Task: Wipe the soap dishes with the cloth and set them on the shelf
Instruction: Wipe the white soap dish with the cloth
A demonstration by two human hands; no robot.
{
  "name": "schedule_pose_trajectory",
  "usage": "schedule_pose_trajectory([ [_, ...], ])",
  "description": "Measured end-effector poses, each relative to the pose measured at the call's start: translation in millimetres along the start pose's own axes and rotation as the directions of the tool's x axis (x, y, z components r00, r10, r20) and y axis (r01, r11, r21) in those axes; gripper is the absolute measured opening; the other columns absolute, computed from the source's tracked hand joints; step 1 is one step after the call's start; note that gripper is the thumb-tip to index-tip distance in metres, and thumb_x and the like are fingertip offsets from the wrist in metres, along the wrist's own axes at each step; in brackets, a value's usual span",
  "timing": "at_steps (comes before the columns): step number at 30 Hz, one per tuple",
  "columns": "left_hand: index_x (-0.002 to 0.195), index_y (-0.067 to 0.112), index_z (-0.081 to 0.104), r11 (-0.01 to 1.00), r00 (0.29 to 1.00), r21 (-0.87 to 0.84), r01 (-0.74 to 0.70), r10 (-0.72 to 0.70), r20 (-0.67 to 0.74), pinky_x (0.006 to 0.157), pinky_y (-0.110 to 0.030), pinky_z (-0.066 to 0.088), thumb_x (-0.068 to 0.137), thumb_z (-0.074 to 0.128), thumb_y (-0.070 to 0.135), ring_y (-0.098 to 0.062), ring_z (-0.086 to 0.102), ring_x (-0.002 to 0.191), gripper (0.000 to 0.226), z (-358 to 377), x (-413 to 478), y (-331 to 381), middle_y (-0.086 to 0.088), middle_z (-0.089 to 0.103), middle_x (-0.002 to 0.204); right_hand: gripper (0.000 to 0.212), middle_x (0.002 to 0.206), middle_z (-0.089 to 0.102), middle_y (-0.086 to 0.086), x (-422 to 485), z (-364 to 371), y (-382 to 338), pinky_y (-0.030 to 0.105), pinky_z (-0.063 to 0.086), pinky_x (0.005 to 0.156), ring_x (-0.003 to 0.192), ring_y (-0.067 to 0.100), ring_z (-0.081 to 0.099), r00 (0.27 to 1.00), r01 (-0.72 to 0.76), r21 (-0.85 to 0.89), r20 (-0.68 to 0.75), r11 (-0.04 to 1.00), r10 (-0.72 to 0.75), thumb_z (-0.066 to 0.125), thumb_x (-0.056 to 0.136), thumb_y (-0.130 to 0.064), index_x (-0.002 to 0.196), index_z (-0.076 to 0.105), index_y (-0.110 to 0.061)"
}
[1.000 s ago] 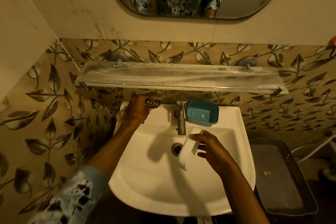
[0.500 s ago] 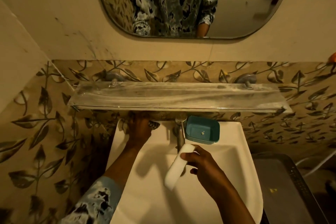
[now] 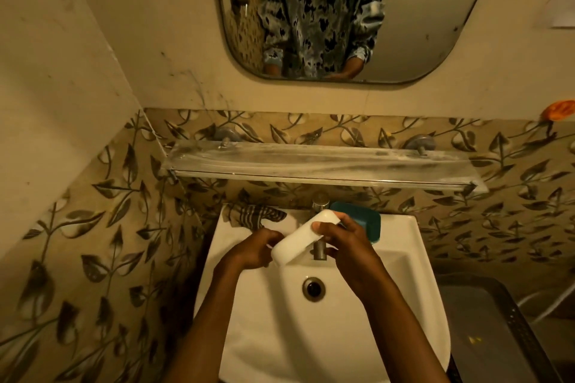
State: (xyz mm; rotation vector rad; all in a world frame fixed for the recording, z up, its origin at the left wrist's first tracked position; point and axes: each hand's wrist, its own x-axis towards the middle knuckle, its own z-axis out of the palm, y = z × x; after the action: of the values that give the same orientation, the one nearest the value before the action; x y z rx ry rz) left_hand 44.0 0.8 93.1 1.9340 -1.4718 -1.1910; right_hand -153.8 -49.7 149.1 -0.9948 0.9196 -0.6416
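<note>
Leaving the cloth [image 3: 255, 214] at the sink's [image 3: 404, 258] back-left corner, the left hand [image 3: 252, 247] has joined the right hand [image 3: 348, 246], both now gripping the white dish [image 3: 298, 238] over the sink's middle, so wiping seems not yet begun; the teal dish [image 3: 370, 222] sits back-right.

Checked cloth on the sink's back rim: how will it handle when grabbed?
Probably floppy: the checked cloth lies crumpled in folds on the sink rim. Likely light, so a one-handed pinch should lift it. It should drape rather than hold shape, and looks unlikely to roll.
</note>
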Motion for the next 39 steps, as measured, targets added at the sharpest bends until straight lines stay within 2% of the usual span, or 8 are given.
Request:
schedule_pose_trajectory([
  [2, 0.12, 0.007, 0.058, 0.99, 0.999, -0.143, 0.019, -0.013, 0.044, 0.074, -0.033, 0.052, 0.088, 0.057, 0.0, -0.025, 0.062, 0.102, 0.033, -3.0, -21.3, 13.0, -0.013, 0.063, 0.114, 0.047, 0.112, 0.062, 0.007, -4.9, 0.7, -8.6, 0.026, 0.053, 0.07, 0.102, 0.024, 0.062, 0.999, 0.034, 0.021, -0.003, 0.999, -0.034, 0.076, 0.066, -0.026, 0.109, 0.058, -0.027],
  [6, 0.117, 0.011, 0.06, 0.954, 1.0, -0.3, -0.021, 0.027, 0.015, 0.069, -0.025, 0.053, 0.093, 0.057, 0.021, -0.015, 0.067, 0.085, 0.026, -11.5, -54.0, 45.2, -0.006, 0.068, 0.101, 0.042, 0.113, 0.063, 0.009, -15.2, 1.6, -29.1, 0.024, 0.051, 0.07, 0.104, 0.025, 0.062, 0.99, 0.134, 0.049, -0.041, 0.99, -0.132, 0.075, 0.073, -0.018, 0.112, 0.06, -0.023],
  [11, 0.111, 0.009, 0.064, 0.915, 0.985, -0.371, -0.158, 0.12, -0.125, 0.066, -0.027, 0.053, 0.091, 0.059, 0.017, -0.017, 0.068, 0.081, 0.022, -29.4, -77.1, 82.5, -0.008, 0.071, 0.097, 0.064, 0.114, 0.062, 0.009, -23.8, 2.7, -59.5, 0.019, 0.054, 0.057, 0.1, 0.024, 0.063, 0.962, 0.273, 0.094, -0.038, 0.957, -0.27, 0.076, 0.06, -0.031, 0.119, 0.055, -0.019],
  [15, 0.121, 0.022, 0.059, 0.893, 0.938, -0.369, -0.256, 0.136, -0.32, 0.07, -0.028, 0.056, 0.088, 0.059, 0.009, -0.017, 0.068, 0.085, 0.036, -47.2, -82.0, 108.2, -0.004, 0.069, 0.105, 0.056, 0.112, 0.062, 0.007, -13.4, 0.7, -86.8, 0.019, 0.054, 0.058, 0.098, 0.025, 0.064, 0.93, 0.368, 0.111, -0.052, 0.923, -0.364, 0.08, 0.067, -0.021, 0.118, 0.056, -0.019],
  [20, 0.129, 0.012, 0.055, 0.815, 0.878, -0.423, -0.396, 0.202, -0.434, 0.084, -0.038, 0.056, 0.091, 0.058, 0.016, -0.024, 0.063, 0.106, 0.039, -73.9, -67.4, 131.5, -0.012, 0.061, 0.121, 0.057, 0.121, 0.058, 0.013, 20.2, 0.7, -110.9, 0.032, 0.057, 0.081, 0.11, 0.03, 0.06, 0.92, 0.393, 0.046, -0.028, 0.919, -0.392, 0.079, 0.072, -0.019, 0.122, 0.052, -0.016],
  [23, 0.128, 0.015, 0.057, 0.817, 0.832, -0.397, -0.419, 0.171, -0.528, 0.077, -0.03, 0.058, 0.084, 0.067, 0.027, -0.02, 0.064, 0.106, 0.046, -86.5, -53.0, 141.8, -0.009, 0.062, 0.12, 0.058, 0.121, 0.057, 0.013, 37.6, 4.9, -120.5, 0.041, 0.055, 0.091, 0.111, 0.031, 0.059, 0.915, 0.403, 0.003, 0.017, 0.915, -0.403, 0.081, 0.071, -0.02, 0.12, 0.051, -0.017],
  [31, 0.128, 0.02, 0.055, 0.919, 0.797, -0.193, -0.343, 0.176, -0.578, 0.062, -0.022, 0.054, 0.085, 0.065, 0.035, -0.015, 0.065, 0.087, 0.047, -118.1, -25.5, 129.2, -0.005, 0.065, 0.104, 0.035, 0.11, 0.064, 0.01, 66.1, 27.5, -129.3, 0.036, 0.059, 0.082, 0.099, 0.023, 0.064, 0.911, 0.409, -0.235, 0.046, 0.882, -0.411, 0.075, 0.078, -0.04, 0.102, 0.057, -0.021],
  [39, 0.099, 0.025, 0.068, 0.973, 0.752, -0.15, -0.173, 0.032, -0.658, 0.046, -0.022, 0.042, 0.088, 0.048, 0.059, -0.012, 0.056, 0.054, 0.041, -143.2, -8.1, 94.0, 0.001, 0.061, 0.064, 0.05, 0.105, 0.063, 0.017, 86.7, 68.6, -125.6, 0.034, 0.059, 0.059, 0.087, 0.03, 0.064, 0.911, 0.404, -0.471, 0.128, 0.784, -0.392, 0.044, 0.098, -0.044, 0.114, 0.064, -0.001],
])
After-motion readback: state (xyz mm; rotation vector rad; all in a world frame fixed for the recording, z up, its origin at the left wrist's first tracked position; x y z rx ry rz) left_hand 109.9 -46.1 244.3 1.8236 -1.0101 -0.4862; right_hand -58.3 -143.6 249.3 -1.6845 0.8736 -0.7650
